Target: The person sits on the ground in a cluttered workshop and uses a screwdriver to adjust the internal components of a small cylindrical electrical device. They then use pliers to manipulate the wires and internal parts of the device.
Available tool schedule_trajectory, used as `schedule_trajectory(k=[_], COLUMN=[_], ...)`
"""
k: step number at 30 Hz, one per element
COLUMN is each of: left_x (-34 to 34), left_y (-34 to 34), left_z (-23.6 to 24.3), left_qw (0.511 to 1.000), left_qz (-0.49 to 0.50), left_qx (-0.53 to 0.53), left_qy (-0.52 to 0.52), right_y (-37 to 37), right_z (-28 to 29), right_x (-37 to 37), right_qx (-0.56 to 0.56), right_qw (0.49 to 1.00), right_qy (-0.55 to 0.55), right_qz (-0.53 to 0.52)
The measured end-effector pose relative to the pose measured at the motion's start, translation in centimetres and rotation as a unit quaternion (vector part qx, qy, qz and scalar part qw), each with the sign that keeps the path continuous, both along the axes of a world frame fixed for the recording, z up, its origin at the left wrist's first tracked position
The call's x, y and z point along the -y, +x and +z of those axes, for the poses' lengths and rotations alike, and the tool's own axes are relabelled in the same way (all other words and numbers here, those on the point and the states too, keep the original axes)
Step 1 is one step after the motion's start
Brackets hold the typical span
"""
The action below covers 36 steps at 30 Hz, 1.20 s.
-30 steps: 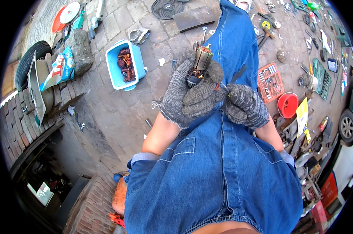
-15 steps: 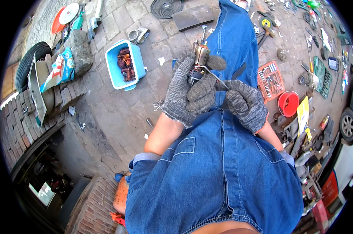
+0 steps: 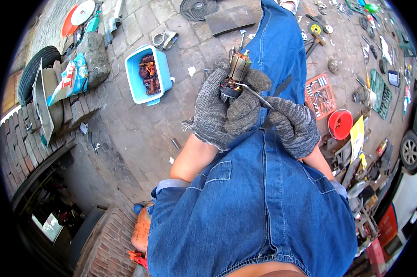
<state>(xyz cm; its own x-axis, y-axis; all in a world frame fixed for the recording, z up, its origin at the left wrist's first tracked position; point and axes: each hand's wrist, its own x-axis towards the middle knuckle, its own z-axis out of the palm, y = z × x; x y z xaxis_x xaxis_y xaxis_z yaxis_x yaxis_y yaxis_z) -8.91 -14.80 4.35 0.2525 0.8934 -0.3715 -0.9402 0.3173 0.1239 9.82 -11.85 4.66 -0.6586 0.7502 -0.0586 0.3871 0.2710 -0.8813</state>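
My left hand (image 3: 213, 111), in a grey knit glove, is closed around a motor armature (image 3: 240, 67). The armature stands nearly upright, its metal core and shaft end above my fingers and its coppery windings in the grip. My right hand (image 3: 294, 127), gloved the same way, is closed on a thin metal pick (image 3: 256, 94) with a bent end. The bent tip reaches the windings below the core; whether it has hooked a wire is too small to tell. My fingers hide the armature's far side and the pick's rear part.
On the paving to the left stands a light blue tub (image 3: 131, 76) holding copper-coloured coils. A hammer (image 3: 315, 40), an orange socket set (image 3: 320, 97) and a red bucket (image 3: 340, 124) lie to the right. A dark slab (image 3: 230, 21) lies ahead; a tyre (image 3: 35, 69) leans at far left.
My right hand has shifted slightly right, with the pick still in it. The armature has turned or tilted a little in my left hand, which stays in nearly the same place.
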Motion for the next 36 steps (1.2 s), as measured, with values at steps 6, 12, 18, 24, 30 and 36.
schedule_trajectory(k=[6, 12, 18, 24, 30, 36], left_x=[0.1, 0.2, 0.1, 0.1, -0.2, -0.2], left_y=[-0.2, -0.2, -0.7, -0.8, -1.0, -1.0], left_z=[-0.3, 0.0, -0.1, 0.4, -0.1, -1.1], left_qw=[1.000, 0.999, 0.997, 1.000, 0.999, 0.998], left_qz=[-0.003, 0.009, -0.004, 0.003, -0.006, 0.010], left_qx=[0.007, -0.030, -0.054, -0.017, -0.030, 0.003], left_qy=[0.011, 0.013, 0.053, -0.001, 0.025, 0.061], right_y=[-0.3, -0.2, -0.1, -0.1, -1.0, -1.8], right_z=[0.4, 0.4, 0.2, -0.5, -0.3, -0.3], right_x=[-0.2, -0.2, -0.2, -0.2, 0.5, 1.6], right_qx=[-0.009, -0.003, 0.002, -0.007, -0.051, -0.010], right_qw=[1.000, 1.000, 1.000, 0.998, 0.988, 0.994], right_qy=[-0.004, -0.014, -0.011, -0.064, -0.146, -0.087], right_qz=[0.002, 0.005, 0.002, 0.011, -0.018, -0.061])
